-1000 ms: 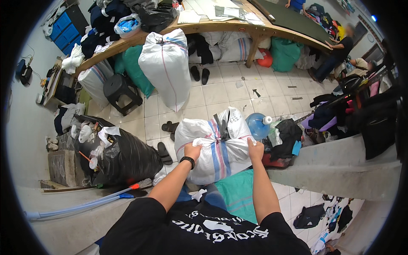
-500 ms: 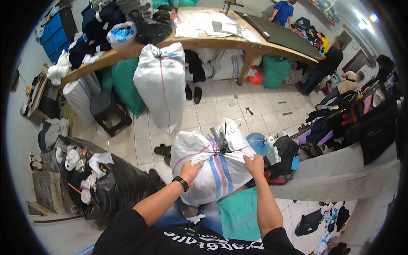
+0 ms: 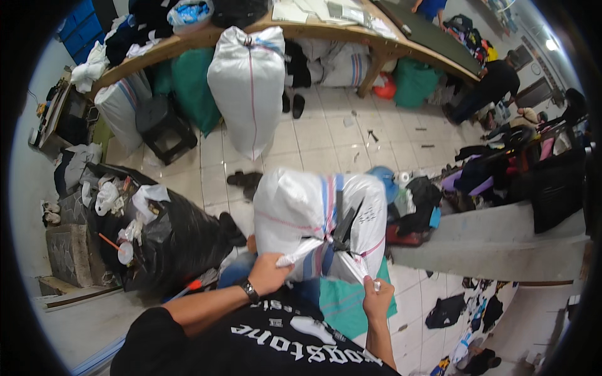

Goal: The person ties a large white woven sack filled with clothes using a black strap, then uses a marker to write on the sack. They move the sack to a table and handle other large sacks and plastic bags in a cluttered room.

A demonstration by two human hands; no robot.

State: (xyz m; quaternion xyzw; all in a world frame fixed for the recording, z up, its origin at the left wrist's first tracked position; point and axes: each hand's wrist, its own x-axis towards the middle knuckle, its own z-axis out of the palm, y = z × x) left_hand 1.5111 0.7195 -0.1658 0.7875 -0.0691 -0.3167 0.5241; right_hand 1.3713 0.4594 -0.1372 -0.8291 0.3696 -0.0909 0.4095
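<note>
Left hand [image 3: 268, 274] fisted in a grip, right hand [image 3: 377, 298] pinching, forearms raised

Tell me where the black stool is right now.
In the head view the black stool stands on the tiled floor at upper left, just in front of the wooden table, between a green sack and the black rubbish bag.

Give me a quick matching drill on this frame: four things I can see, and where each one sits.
Things:
1. white woven sack
2. black rubbish bag
3. black stool
4. pair of dark sandals

Places:
A. by the wooden table, far left
B. on the tiles just beyond the sack
C. held by left hand and right hand
D. left of the person, stuffed with scraps

Pairs: 1-C, 2-D, 3-A, 4-B
</note>
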